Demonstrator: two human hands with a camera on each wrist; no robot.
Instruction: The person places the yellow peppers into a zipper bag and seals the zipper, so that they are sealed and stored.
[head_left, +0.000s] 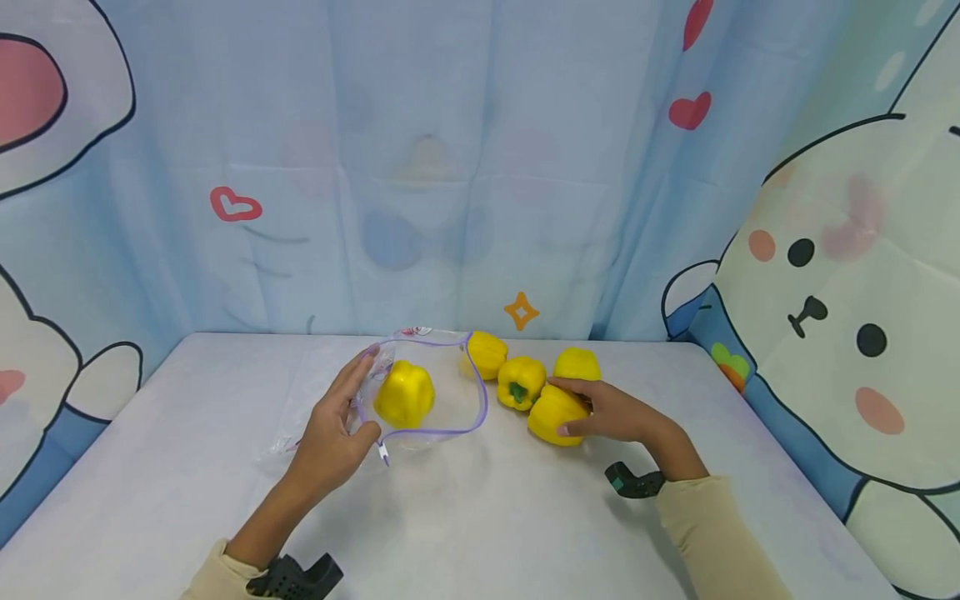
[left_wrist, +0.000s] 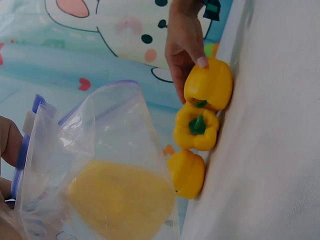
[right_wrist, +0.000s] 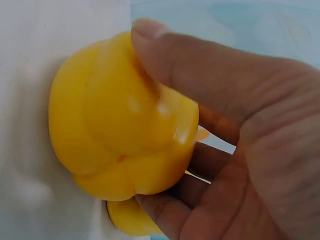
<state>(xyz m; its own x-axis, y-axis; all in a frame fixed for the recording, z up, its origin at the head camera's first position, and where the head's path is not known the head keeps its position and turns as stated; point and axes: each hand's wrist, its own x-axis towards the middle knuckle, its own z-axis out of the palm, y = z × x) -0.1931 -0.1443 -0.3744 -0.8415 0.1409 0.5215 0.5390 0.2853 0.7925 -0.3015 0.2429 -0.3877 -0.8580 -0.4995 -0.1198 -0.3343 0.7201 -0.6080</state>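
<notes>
My left hand [head_left: 330, 437] holds a clear zip bag [head_left: 438, 432] by its purple-edged opening, which gapes wide. Inside the bag lies a yellow bell pepper [head_left: 405, 395], blurred through the plastic in the left wrist view. On the right, my right hand [head_left: 618, 414] grips another yellow bell pepper [head_left: 553, 418]. In the right wrist view the thumb lies across that pepper [right_wrist: 115, 120], with fingers around its far side. Against it sits a pepper with a green stem [head_left: 520, 383]; its stem [left_wrist: 197, 125] faces the bag in the left wrist view.
Two more yellow peppers stand behind: one pepper [head_left: 487, 354] close to the bag's rim, another pepper [head_left: 577, 363] beyond the right hand. All rest on a white-covered table [head_left: 465, 525]. A blue printed curtain [head_left: 420, 208] hangs along the table's back edge.
</notes>
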